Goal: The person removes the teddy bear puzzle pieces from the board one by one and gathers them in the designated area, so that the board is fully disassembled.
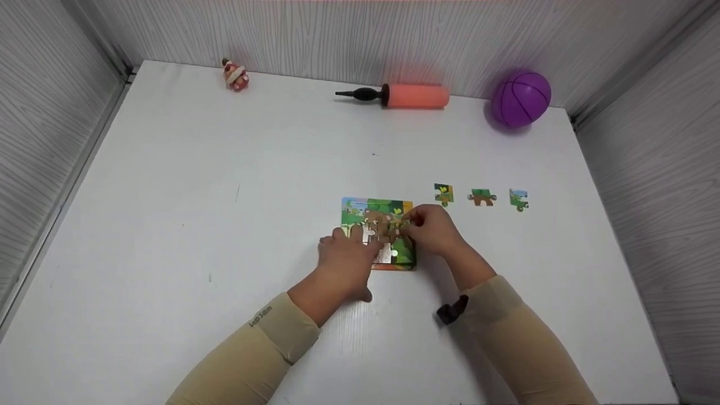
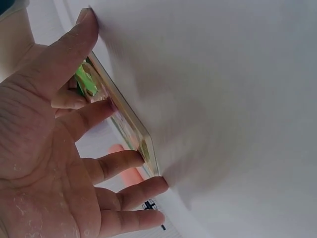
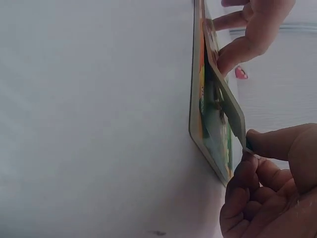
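- The puzzle board (image 1: 378, 233) lies flat near the middle of the table (image 1: 197, 197); the step in hand looks like seating one puzzle piece (image 3: 229, 111) into it.
- That piece stands tilted, its far edge in the board and its near edge lifted, at about 2 o'clock on the board.
- The right hand (image 1: 433, 228) pinches the lifted edge between thumb and curled fingers (image 3: 275, 141).
- The left hand (image 1: 343, 261) rests with straight, spread fingers (image 2: 116, 163) on the board's 8 o'clock side, steadying it.
- Next, I judge, the piece needs lowering flat and pressing home.
- Three loose pieces (image 1: 481, 197) lie at 2 o'clock, apart from the board.
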Available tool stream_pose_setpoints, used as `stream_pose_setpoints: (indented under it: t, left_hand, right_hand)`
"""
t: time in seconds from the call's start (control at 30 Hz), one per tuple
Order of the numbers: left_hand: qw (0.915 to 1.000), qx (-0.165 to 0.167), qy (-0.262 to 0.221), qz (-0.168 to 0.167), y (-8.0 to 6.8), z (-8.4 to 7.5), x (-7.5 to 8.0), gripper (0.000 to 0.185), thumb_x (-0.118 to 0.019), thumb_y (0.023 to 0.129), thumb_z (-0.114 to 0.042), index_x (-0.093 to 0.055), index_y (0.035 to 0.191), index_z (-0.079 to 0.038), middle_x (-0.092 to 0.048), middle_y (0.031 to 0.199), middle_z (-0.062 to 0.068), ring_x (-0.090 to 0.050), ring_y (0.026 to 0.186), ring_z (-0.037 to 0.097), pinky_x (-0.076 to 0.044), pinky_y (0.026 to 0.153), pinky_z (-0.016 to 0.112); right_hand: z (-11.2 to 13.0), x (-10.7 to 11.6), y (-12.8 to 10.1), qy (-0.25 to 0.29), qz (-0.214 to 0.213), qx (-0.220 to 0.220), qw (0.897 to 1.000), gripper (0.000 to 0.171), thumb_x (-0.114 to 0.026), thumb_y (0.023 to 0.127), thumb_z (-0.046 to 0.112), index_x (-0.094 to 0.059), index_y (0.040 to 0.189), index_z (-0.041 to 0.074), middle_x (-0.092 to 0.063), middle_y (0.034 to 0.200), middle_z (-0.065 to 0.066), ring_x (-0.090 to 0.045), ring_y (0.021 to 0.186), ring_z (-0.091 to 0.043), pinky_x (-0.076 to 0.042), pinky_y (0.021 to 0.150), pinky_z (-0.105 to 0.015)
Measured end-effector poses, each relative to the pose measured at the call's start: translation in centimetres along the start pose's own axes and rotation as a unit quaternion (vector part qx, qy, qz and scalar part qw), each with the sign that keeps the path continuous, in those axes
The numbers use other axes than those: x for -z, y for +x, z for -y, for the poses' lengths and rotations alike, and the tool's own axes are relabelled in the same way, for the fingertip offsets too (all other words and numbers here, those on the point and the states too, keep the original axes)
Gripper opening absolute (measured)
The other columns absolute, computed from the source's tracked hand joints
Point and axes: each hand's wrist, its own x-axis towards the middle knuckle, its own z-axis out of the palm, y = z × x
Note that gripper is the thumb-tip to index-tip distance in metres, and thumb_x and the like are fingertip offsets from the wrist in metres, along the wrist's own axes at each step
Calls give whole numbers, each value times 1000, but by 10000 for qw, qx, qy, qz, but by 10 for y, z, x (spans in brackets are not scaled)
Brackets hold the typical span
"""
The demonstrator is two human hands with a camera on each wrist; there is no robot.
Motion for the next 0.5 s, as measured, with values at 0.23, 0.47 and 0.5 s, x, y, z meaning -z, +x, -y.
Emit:
stream_pose_setpoints:
  t: [0.23,0.47,0.5]
  left_hand:
    - [9997,79,-111,219,-3,-10,-1,106,-92,79,-47,-33,167,-40,-32,162,32,-45,135,58,-47,101,67]
    - [9960,273,-83,850,1,-23,2,97,-85,86,-31,-32,164,-51,-15,166,40,-27,143,70,-42,100,78]
    - [9954,299,-83,910,2,-24,3,98,-86,85,-32,-32,165,-51,-15,167,40,-26,143,71,-41,99,79]
  right_hand:
    - [-4,2,0,-91,147,-117,9998,20,-78,96,15,-75,108,-1,-59,84,-5,-54,76,-18,-46,64,-29]
    - [-3,1,1,-215,127,-104,9996,18,-78,96,14,-74,107,-1,-58,82,-4,-53,75,-17,-45,64,-29]
    - [-2,2,0,-229,133,-118,9996,18,-78,96,14,-74,107,-1,-59,84,-5,-54,76,-18,-45,64,-30]
